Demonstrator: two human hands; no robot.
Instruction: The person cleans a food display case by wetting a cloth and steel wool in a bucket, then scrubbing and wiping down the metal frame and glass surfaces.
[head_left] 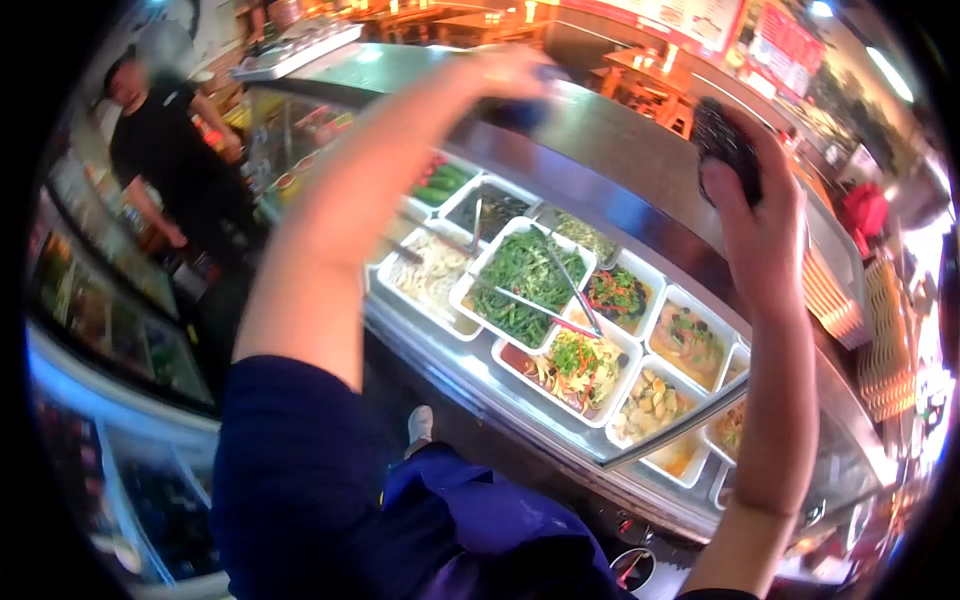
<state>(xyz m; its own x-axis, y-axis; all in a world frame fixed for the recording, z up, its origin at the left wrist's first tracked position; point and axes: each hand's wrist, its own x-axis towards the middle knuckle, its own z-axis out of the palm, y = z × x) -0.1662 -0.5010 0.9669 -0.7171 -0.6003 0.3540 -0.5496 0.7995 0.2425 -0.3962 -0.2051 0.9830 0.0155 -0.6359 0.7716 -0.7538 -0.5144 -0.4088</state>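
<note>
right grip [762, 185] holds a textured black object [724, 145], left grip [505, 72] a blurry blue object [527, 112].

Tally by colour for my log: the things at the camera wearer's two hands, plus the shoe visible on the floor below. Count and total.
Black: 1, the textured thing gripped in the right hand
Blue: 1, the blurred thing at the left hand
White: 1, the shoe
Total: 3

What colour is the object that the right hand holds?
The object in the right hand looks black, best seen in the head view.
</note>
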